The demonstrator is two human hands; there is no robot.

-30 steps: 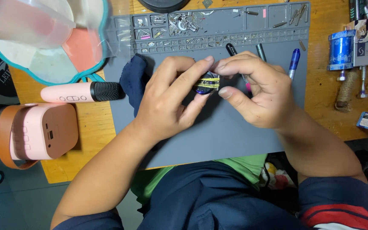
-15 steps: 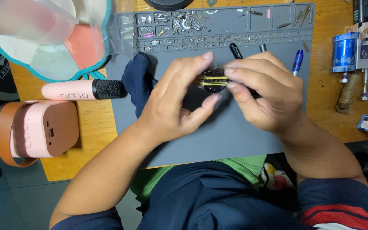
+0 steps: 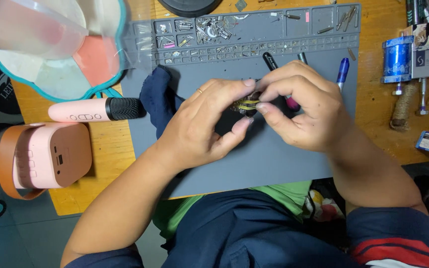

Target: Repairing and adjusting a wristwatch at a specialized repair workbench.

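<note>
Both hands meet over the grey work mat (image 3: 274, 164) at the middle of the head view. My left hand (image 3: 199, 126) and my right hand (image 3: 304, 111) pinch one small dark part with yellow wires (image 3: 246, 104) between thumbs and fingertips. The part is mostly hidden by the fingers. A ring sits on a finger of my left hand. Behind the right hand lie a black pen (image 3: 270, 60), a pink-tipped tool (image 3: 292, 104) and a blue pen (image 3: 342, 73). A dark blue cloth (image 3: 159, 97) lies on the mat left of my left hand.
The mat's top trays (image 3: 214, 32) hold several screws and small metal parts. A pink microphone with a black head (image 3: 95, 109) and a pink speaker with a brown strap (image 3: 40, 159) lie at left. A clear plastic container (image 3: 31, 30) is top left; a blue spool and tools (image 3: 398, 59) at right.
My hands have drawn closer around the small part and turned it a little; they stay at the same spot over the mat. The view has shifted slightly.
</note>
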